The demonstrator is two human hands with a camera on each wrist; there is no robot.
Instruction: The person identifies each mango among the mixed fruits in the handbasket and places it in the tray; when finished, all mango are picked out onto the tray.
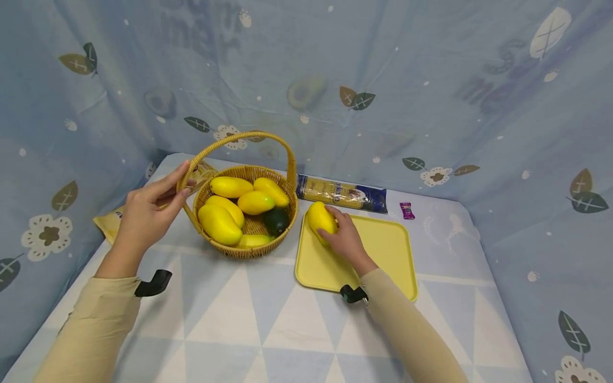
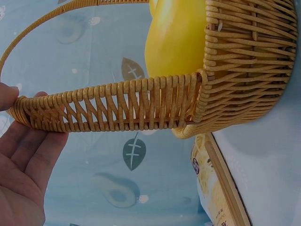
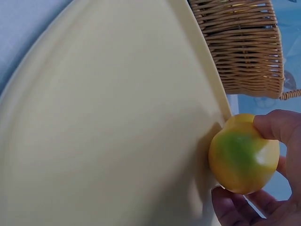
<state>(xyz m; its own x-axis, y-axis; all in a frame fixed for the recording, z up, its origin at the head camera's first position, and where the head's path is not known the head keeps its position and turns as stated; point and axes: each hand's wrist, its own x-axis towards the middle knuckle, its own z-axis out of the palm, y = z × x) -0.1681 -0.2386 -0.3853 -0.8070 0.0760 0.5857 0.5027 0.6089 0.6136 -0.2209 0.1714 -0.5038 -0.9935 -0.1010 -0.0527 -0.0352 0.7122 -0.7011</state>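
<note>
My left hand (image 1: 148,210) grips the left side of the tall handle (image 2: 122,104) of a woven wicker basket (image 1: 249,251), thumb on one face and fingers on the other. Inside the basket lie several yellow mangoes (image 1: 219,223) and one dark green avocado (image 1: 276,221). My right hand (image 1: 348,238) holds another mango (image 1: 320,219) at the back left corner of a pale yellow tray (image 1: 383,247). In the right wrist view that mango shows a green patch (image 3: 242,150), with thumb and fingers around its sides and the tray's edge close beside it.
Behind the tray lies a long blue and yellow pasta packet (image 1: 335,192). A small purple wrapped candy (image 1: 407,210) sits to its right. Another yellow packet (image 1: 111,223) lies behind my left hand. A patterned blue curtain (image 1: 306,80) encloses the table (image 1: 287,330).
</note>
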